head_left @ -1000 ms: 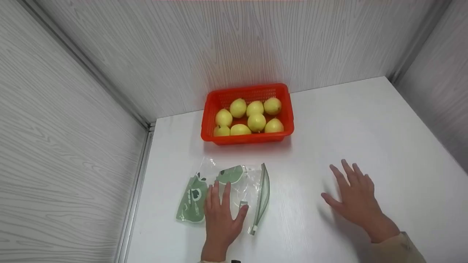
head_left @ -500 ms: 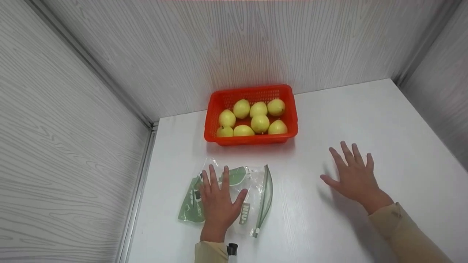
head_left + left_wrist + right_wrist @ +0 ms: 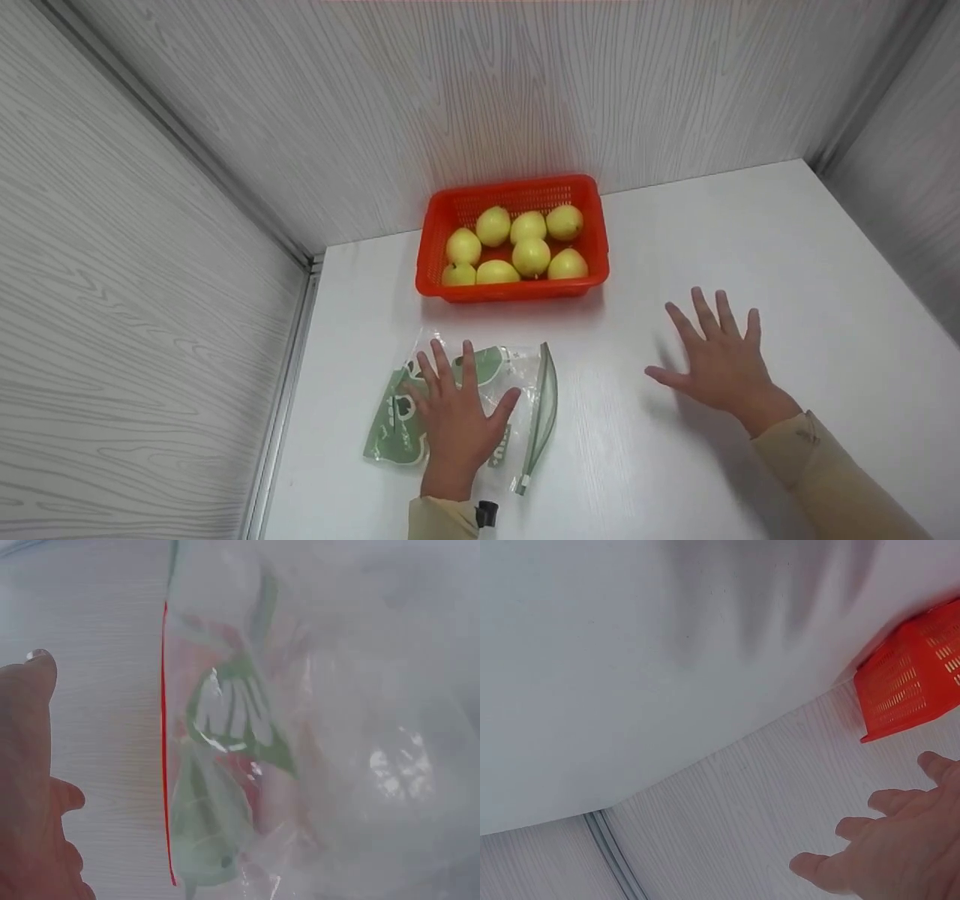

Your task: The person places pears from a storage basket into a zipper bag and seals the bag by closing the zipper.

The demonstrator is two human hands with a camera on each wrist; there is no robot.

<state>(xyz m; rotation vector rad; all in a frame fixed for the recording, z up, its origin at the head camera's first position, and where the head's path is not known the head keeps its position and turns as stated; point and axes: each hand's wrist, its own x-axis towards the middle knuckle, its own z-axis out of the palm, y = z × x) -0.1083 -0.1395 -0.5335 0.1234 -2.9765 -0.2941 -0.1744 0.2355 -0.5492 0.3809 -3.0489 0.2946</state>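
Observation:
In the head view a clear zip bag [image 3: 491, 367] with green print lies flat on the white table, its green zip edge [image 3: 541, 420] on the right. My left hand [image 3: 459, 424] is over the bag with fingers spread and holds nothing; whether it touches the plastic I cannot tell. In the left wrist view clear plastic with green print [image 3: 225, 712] and a red line along one edge fills the middle, beside the left hand [image 3: 34, 795]. My right hand [image 3: 724, 371] hovers over the table to the right, fingers spread; the right wrist view shows this hand [image 3: 900, 847] too.
A red plastic basket [image 3: 517, 291] with several yellow pears [image 3: 531, 256] stands at the back, against the rear wall [image 3: 517, 90]. A side wall [image 3: 135, 300] rises left of the table [image 3: 637, 480], another at the far right.
Both hands have moved forward, away from me, over the last second, and their fingers have spread wider. The bag and basket stay where they were; the head view has shifted slightly.

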